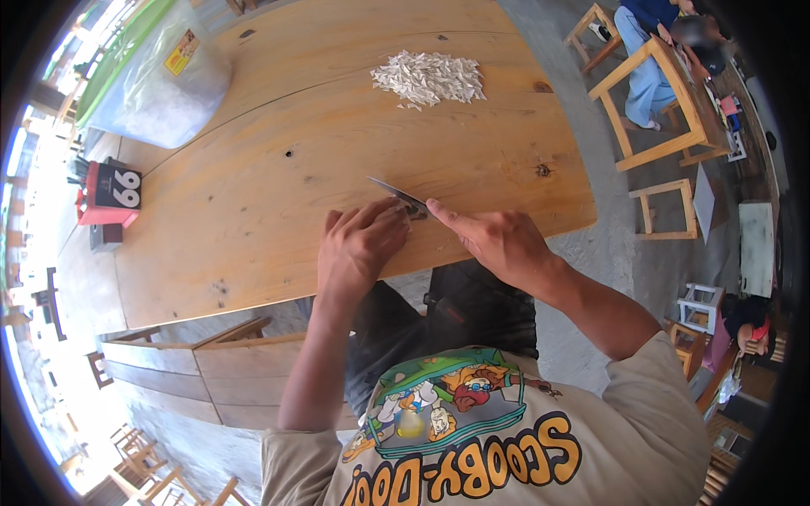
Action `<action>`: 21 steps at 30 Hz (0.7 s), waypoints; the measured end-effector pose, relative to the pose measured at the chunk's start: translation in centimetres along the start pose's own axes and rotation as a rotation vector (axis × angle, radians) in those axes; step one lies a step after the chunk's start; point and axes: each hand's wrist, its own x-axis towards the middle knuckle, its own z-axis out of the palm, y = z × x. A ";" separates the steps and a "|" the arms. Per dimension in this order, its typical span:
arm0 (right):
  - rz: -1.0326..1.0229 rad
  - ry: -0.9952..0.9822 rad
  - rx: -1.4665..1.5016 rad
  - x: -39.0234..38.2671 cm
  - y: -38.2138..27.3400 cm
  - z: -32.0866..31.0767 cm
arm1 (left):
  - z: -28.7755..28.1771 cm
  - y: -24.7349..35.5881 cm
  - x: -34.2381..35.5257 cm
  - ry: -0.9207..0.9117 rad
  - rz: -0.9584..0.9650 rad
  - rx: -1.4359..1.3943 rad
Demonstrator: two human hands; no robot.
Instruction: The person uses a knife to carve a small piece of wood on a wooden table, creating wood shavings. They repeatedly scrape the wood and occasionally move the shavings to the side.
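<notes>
Head view: the right hand (506, 243) is closed on the handle end of the knife (395, 190), over the near side of the table (211, 236), blade tip toward the far left; the left hand (363, 244) has its fingers bent and drawn together beside the blade, and what they pinch, if anything, cannot be told. The knife is judged light and stiff with a hazardous edge, to be held by the handle only. The white pile (429, 80), loose at the far right, is judged light and easily scattered, best cupped from its sides.
</notes>
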 end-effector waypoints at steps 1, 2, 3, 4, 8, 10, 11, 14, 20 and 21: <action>0.009 -0.003 -0.001 0.0 -0.1 0.0 | 0.0 0.1 0.1 0.002 0.000 -0.004; 0.009 -0.002 -0.003 -0.1 -0.2 0.1 | -0.1 0.1 0.1 0.003 0.000 -0.008; 0.006 -0.001 -0.008 -0.1 -0.3 -0.1 | -0.1 0.1 0.1 0.002 -0.001 -0.007; 0.003 -0.001 -0.014 0.0 -0.4 -0.2 | -0.1 0.1 0.2 0.000 -0.002 -0.006; 0.000 -0.015 -0.015 0.0 -0.7 -0.4 | 0.0 0.0 0.2 0.007 0.001 -0.015; 0.010 -0.045 -0.010 -0.1 -0.8 -0.6 | -0.2 0.1 0.3 -0.001 0.004 -0.013; 0.005 -0.045 -0.022 -0.2 -0.7 -0.6 | -0.3 0.1 0.3 -0.005 0.006 -0.012; -0.008 -0.040 -0.062 -0.6 -0.6 -0.3 | -0.2 0.3 0.4 -0.012 -0.013 -0.027; 0.069 -0.086 -0.003 0.1 -0.8 0.0 | 0.1 0.1 0.0 0.017 -0.011 -0.011; 0.087 -0.081 0.045 0.1 -0.5 -0.5 | 0.3 0.2 0.0 0.024 -0.018 -0.009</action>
